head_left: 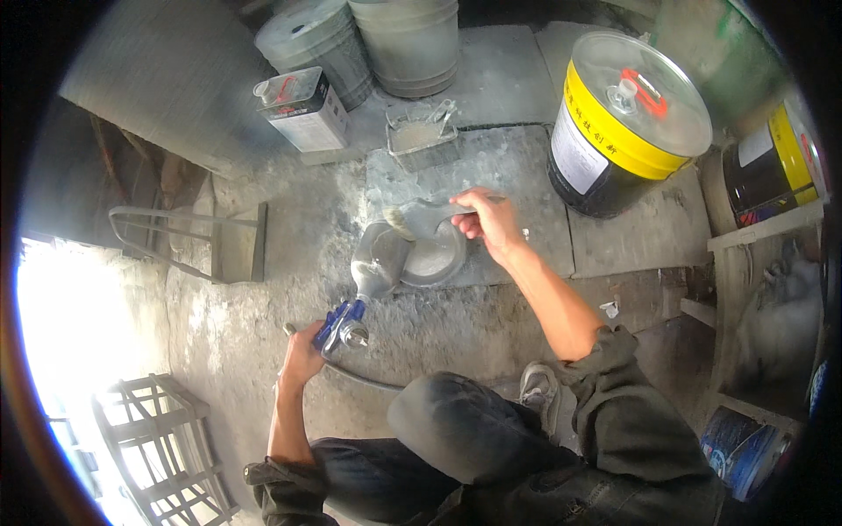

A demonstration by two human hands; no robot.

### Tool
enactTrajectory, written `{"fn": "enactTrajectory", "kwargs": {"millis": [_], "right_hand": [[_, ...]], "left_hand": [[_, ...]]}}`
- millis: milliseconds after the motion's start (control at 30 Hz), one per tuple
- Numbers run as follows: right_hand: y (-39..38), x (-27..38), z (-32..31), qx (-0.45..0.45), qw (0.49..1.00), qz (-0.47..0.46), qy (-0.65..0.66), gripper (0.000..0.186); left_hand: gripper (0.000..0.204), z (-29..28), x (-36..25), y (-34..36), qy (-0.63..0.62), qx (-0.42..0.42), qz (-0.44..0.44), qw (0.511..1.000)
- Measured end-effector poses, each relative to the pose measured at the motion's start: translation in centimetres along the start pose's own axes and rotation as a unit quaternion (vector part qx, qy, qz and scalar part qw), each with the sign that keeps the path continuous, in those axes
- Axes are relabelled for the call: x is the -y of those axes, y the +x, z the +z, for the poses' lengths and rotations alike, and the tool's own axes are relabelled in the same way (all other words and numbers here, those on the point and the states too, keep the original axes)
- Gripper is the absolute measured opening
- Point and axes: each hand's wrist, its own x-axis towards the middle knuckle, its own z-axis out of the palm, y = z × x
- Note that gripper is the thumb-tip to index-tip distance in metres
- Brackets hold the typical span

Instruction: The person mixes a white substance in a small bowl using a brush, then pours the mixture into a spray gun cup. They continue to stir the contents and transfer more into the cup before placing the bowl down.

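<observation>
Well to the left of the bowl (pixel 456 267), a metal frame (pixel 184 210) stands on the floor. The left hand (pixel 303 352) is to the near left of the bowl, its fingers wrapped around the handle of a blue and silver spray gun (pixel 338 324); its forearm rises from the lower edge, fairly straight, and the wrist is tipped toward the bowl. A hose (pixel 368 382) runs from near the gun to the right, on the near side of the bowl. The gun's grey cup (pixel 375 267) points away from the left fingers, its long axis leaning far and slightly right, its wide end at the bowl's left edge; whether the two touch, I cannot tell. At that wide end, just beyond the bowl's far left rim, are the bristles of a brush (pixel 400 223). The brush lies crosswise, bristles left and handle right, along the bowl's far side. The right hand (pixel 493 221), the nearer one to the bristles, is to the bowl's far right, thumb and fingers pinching the handle; its forearm reaches in slantwise from the lower right. Farther right of the bowl stands a yellow and black drum (pixel 605 131).
</observation>
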Motion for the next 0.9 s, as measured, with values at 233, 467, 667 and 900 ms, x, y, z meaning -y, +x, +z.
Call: {"fn": "enactTrajectory", "kwargs": {"millis": [233, 467, 667, 900], "right_hand": [[0.5, -3.4, -2.5, -0.020, 0.987, 0.020, -0.155, 0.019], [-0.2, -9.6, -2.3, -0.019, 0.898, -0.176, -0.403, 0.024], [0.5, -10.1, -2.9, -0.020, 0.943, -0.123, -0.309, 0.029], [0.4, 0.0, -1.0, 0.023, 0.997, -0.038, -0.064, 0.031]], "left_hand": [[0.026, -0.1, -0.3, -0.1, 0.028, -0.010, -0.008, 1.000], [0.022, 0.0, 1.7, 0.5, -0.073, -0.036, -0.120, 0.989], [0.030, -0.1, 1.9, 0.2, -0.128, -0.039, -0.112, 0.985], [0.031, -0.5, 1.9, 0.2, -0.110, -0.038, -0.102, 0.988]]}}
